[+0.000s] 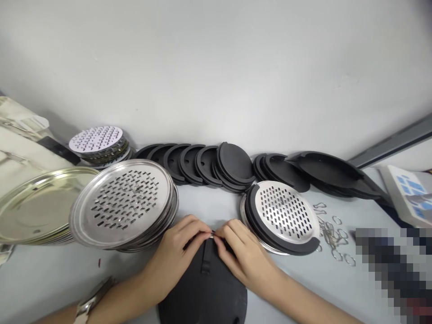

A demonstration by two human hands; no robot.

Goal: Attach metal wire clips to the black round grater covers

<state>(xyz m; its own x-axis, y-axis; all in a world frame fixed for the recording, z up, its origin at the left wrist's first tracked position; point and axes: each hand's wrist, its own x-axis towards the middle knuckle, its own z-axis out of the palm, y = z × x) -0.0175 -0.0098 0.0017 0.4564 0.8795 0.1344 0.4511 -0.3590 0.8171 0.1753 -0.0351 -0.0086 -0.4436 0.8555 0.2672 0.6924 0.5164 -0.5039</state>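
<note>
A round black piece with a raised strip down its middle lies at the front edge of the view. At the far end of that strip, my left hand and my right hand pinch a small metal ring between their fingertips, one hand on each side. Most of the ring is hidden by the fingers. A stack of silver grater discs stands to the left of my hands. To their right, a silver grater disc sits in a black holder on another stack.
Black round holders line the wall. Loose metal rings and clips lie at right, near a box. Gold-coloured lids and small white-topped grater discs are stacked at left.
</note>
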